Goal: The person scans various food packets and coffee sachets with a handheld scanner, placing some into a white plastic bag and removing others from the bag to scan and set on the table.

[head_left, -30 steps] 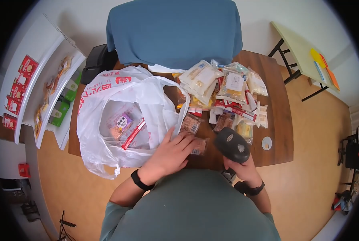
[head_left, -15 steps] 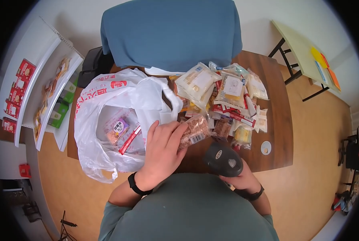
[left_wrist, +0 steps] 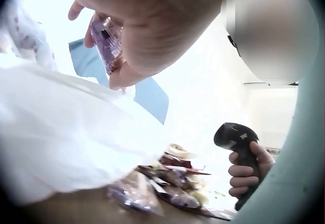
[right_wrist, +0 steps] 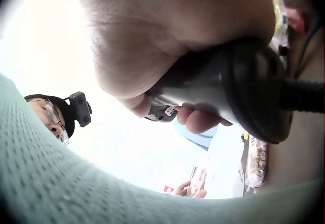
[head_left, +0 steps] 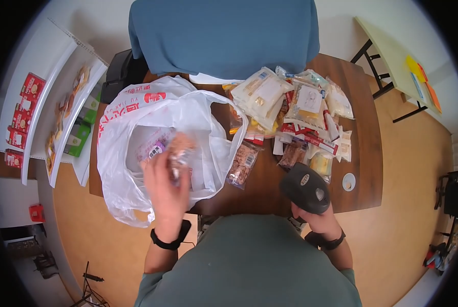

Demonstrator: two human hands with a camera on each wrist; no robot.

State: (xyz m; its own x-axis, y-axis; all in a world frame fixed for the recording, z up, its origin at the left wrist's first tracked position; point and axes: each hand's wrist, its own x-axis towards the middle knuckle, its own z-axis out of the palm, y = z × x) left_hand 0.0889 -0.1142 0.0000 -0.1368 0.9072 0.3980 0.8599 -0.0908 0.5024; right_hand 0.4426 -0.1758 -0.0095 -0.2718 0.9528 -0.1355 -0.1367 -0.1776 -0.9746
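Note:
My left hand [head_left: 163, 193] holds a clear-wrapped packet of brownish snack [head_left: 182, 151], blurred in the head view, above the mouth of a white plastic bag [head_left: 117, 163]. In the left wrist view the wrapper [left_wrist: 105, 43] shows between thumb and fingers. Inside the bag lies a purple-labelled packet [head_left: 154, 148]. My right hand [head_left: 322, 221] grips the handle of a black barcode scanner [head_left: 304, 188], its head over the table's front edge. Another clear packet of reddish-brown snack [head_left: 243, 163] lies on the table right beside the bag.
A heap of packaged foods [head_left: 305, 105] covers the brown table's [head_left: 362, 133] back right. Behind it stands something draped in a blue cloth [head_left: 224, 38]. Shelves with red boxes [head_left: 21, 123] rise on the left. A round white sticker [head_left: 348, 182] marks the table's right side.
My left hand picked up a snack packet from beside the bag, raised it near the scanner, then carried it left over the bag. The scanner dipped left, then moved back right.

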